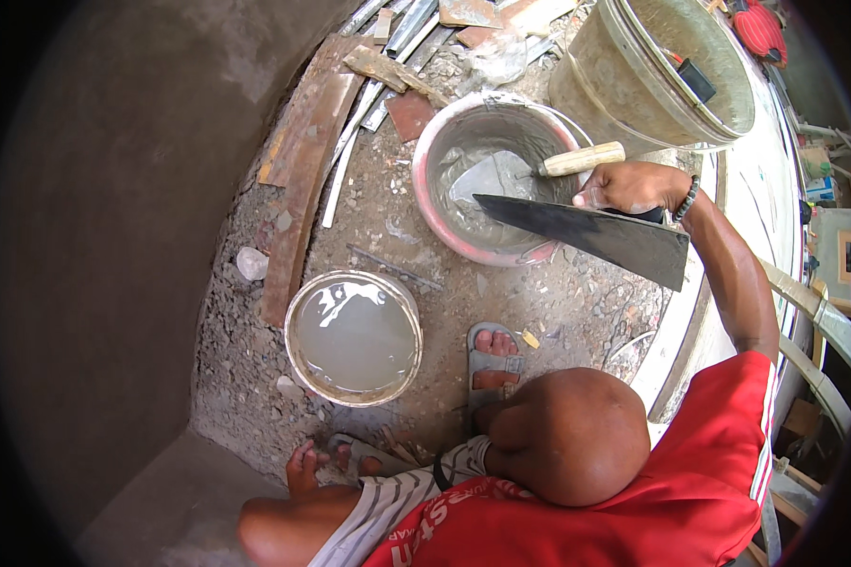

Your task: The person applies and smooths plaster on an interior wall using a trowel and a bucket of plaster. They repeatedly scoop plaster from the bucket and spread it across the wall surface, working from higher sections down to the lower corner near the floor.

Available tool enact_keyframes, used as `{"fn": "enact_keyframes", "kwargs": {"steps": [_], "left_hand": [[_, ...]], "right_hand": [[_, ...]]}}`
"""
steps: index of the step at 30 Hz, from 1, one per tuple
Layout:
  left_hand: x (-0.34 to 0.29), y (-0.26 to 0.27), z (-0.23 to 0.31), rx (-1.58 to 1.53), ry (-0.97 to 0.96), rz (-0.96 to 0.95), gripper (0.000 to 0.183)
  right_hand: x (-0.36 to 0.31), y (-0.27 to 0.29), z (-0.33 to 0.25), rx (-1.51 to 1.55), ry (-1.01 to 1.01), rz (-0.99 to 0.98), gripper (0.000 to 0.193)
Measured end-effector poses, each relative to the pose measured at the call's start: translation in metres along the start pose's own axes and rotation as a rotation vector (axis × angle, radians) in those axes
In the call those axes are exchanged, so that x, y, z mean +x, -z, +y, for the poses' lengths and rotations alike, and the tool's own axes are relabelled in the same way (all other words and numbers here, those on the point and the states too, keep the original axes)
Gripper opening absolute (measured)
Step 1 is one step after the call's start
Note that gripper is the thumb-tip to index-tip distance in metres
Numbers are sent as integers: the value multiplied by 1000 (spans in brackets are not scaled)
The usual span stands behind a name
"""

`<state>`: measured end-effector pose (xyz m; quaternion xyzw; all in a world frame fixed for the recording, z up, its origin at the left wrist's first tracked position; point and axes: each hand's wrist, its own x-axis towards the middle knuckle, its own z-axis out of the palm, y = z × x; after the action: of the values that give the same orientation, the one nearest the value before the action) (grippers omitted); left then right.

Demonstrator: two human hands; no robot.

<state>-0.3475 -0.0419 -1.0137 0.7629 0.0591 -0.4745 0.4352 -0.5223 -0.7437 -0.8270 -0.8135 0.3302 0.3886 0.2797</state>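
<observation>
My right hand (pixel 633 189) is wrapped round the handle of a plastering trowel, whose flat dark blade (pixel 591 234) reaches over the rim of a reddish bucket (pixel 424 180). Wet grey mortar (pixel 468 215) lies inside that bucket. A second trowel with a pale wooden handle (pixel 584 159) leans in it, its metal blade resting on the mortar beside my right hand. Low on the left, my left hand (pixel 304 465) hangs by my knee and sandalled foot, fingers apart and holding nothing. The nearest container to it is a round bucket (pixel 298 364) of cloudy water.
A large pale bucket (pixel 591 94) with a dark-handled tool inside stands beyond the mortar bucket. Wooden planks (pixel 317 180), metal strips and broken tiles (pixel 410 115) litter the rubble floor. A plastered wall (pixel 132 236) rises at left, and a white ledge runs along the right.
</observation>
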Motion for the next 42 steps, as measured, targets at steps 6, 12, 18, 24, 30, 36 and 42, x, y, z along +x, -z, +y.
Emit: {"fn": "enact_keyframes", "kwargs": {"steps": [6, 12, 18, 24, 30, 36, 42], "left_hand": [[5, -2, 6, 14, -30, -23, 44], [11, -4, 1, -19, -37, -21, 44], [12, -7, 8, 59, -47, -22, 45], [18, -9, 7, 54, -62, -31, 44], [15, -9, 4, 27, -57, -3, 43], [21, -6, -3, 52, -53, -20, 43], [27, -21, 16, 93, -50, -9, 43]], "right_hand": [[4, 14, -12, -149, 32, -17, 56], [-1, 22, -36, -191, -81, -92, 60], [12, 19, -35, -217, -47, -173, 57], [45, 22, -15, -347, 98, -184, 54], [48, 30, 0, 24, 77, -372, 34], [31, 16, 49, 254, 45, -273, 28], [-13, -68, 83, 482, -136, 385, 32]]}}
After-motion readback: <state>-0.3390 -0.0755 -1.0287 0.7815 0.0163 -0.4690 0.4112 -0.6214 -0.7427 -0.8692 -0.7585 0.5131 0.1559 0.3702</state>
